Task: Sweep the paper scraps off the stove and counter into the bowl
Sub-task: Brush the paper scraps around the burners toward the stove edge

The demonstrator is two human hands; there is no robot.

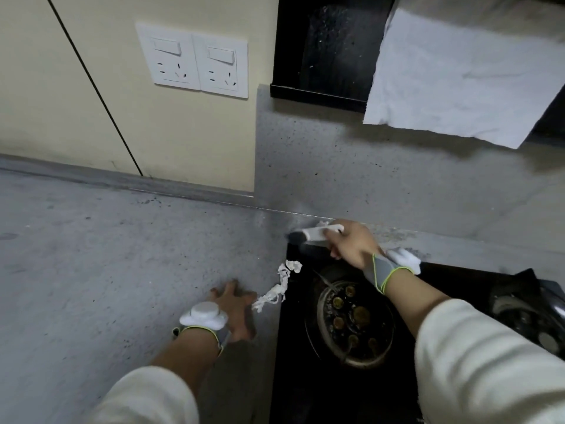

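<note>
Careful: your right hand (351, 244) grips what looks like a brush (315, 233) at the stove (458, 280) corner, your left hand (235, 313) lies spread flat on the counter (122, 255). Flick hard and the scraps (279, 286) straddling the stove edge scatter; no bowl in view.

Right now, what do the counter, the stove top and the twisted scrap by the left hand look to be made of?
Counter: grey speckled stone or composite, matte, going by its flecks. Stove top: black and smooth, probably glass or enamel; it shows faint reflections. Twisted scrap: white crumpled tissue or thin paper, soft-looking with ragged edges. It lies across the stove's edge, just beside the left hand.
</note>
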